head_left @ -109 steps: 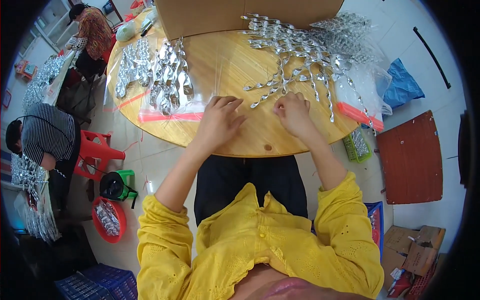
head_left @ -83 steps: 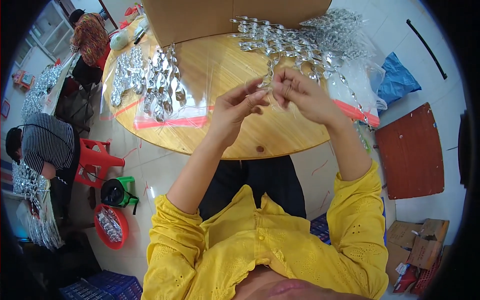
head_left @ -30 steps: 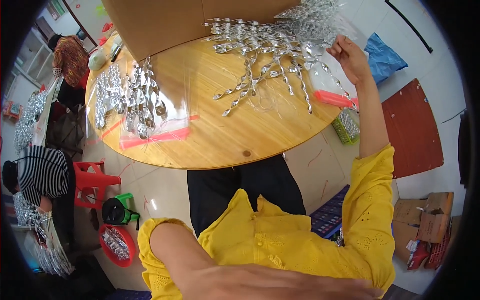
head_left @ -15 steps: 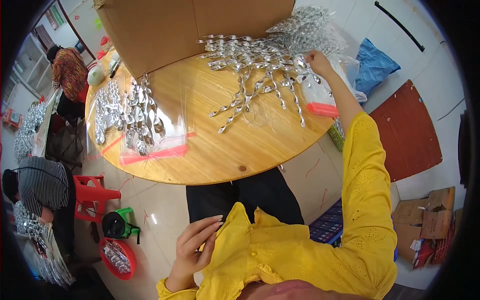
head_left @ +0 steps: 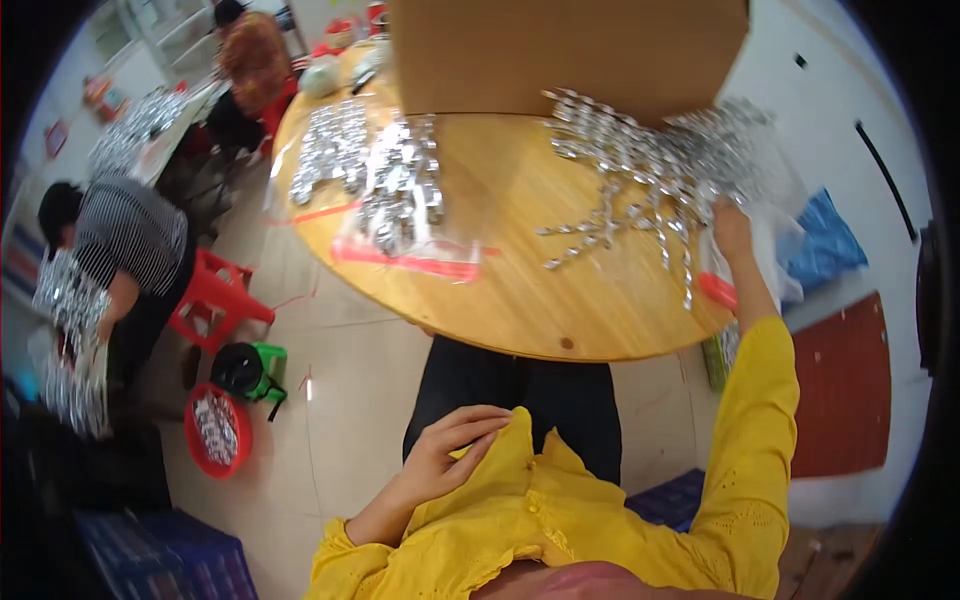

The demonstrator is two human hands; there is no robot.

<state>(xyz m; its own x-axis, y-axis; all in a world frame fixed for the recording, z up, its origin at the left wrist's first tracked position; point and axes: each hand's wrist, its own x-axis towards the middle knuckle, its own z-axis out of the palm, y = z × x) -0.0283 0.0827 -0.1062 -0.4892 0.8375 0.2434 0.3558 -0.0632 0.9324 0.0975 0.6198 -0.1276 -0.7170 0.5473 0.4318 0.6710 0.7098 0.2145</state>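
Observation:
My right hand (head_left: 733,232) reaches to the right side of the round wooden table (head_left: 500,290). Its fingers curl in at the edge of a pile of silver twisted spiral strips (head_left: 640,160); blur hides what lies between them. Just below that hand is a clear plastic bag with a red band (head_left: 718,290). Close to my chest, my left hand (head_left: 455,455) is held with its fingers stretched out and nothing in them. On the table's left, silver spirals lie in clear bags (head_left: 400,190) with red bands.
A large cardboard box (head_left: 560,55) stands at the table's back. Beyond the right edge are a blue bag (head_left: 825,240) and a red-brown board (head_left: 840,390). Two people work at left, near a red stool (head_left: 220,295) and a red basin (head_left: 218,430) of silver pieces.
The whole view has swung left, so the table now sits farther right in the picture. My right hand stays by the spiral pile; my left hand remains near my chest.

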